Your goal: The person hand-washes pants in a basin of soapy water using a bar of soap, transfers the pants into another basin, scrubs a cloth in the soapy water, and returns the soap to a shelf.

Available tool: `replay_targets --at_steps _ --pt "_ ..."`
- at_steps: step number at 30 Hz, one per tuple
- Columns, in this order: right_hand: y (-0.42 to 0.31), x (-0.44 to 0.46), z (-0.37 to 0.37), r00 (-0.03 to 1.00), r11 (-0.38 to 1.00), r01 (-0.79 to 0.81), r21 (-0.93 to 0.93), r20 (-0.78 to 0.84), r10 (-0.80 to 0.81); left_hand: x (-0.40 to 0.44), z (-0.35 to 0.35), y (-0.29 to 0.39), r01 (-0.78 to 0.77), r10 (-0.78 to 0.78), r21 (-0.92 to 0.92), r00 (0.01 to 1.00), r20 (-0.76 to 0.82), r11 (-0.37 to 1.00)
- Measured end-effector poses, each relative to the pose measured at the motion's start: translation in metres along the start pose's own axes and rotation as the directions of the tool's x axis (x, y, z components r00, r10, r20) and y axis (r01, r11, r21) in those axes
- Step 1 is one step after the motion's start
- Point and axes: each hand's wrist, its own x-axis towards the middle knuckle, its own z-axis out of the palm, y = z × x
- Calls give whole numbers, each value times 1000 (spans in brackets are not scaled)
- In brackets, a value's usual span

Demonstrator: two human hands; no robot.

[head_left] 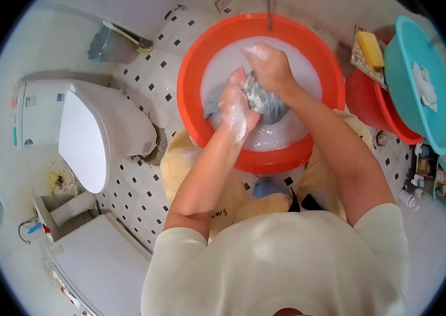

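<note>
A large orange basin (191, 105) of cloudy, soapy water (270, 139) stands on the floor before me. In it lies a wet grey cloth garment (273, 109), bunched up and partly under water. My left hand (235, 102), with suds on its back and wrist, is closed round the left side of the bunched cloth. My right hand (269, 67) is curled just above and to the right, foam on its knuckles, closed on the upper part of the same cloth. Its fingertips are hidden from view.
At the right, a teal basin (407, 79) holding a white cloth (424, 87) leans on a red bucket (362, 100). A yellow soap bar (370, 49) rests beside it. A toilet (123, 124) and a white washer-like box (102, 263) stand left; a shelf (439, 176) stands right.
</note>
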Motion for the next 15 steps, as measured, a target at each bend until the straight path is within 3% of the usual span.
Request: replay_targets --at_steps 2,4,6,8,9,15 --pt "0 7 -8 950 846 -313 432 152 274 0 -9 10 48 -51 24 992 114 999" --pt "2 12 -24 921 707 -390 589 234 313 -1 -18 28 3 -18 82 983 185 997" --pt "2 12 -40 883 530 -467 708 339 326 -9 -13 36 -95 34 304 979 201 948" --pt "3 11 -49 915 538 -399 743 283 288 -12 -7 39 -127 22 504 978 209 854" --pt "5 9 -52 924 544 -377 750 266 273 -8 -12 40 -68 -38 523 981 190 850" --pt "7 2 -60 919 562 -392 728 288 268 -7 -18 37 -148 59 660 986 155 736"
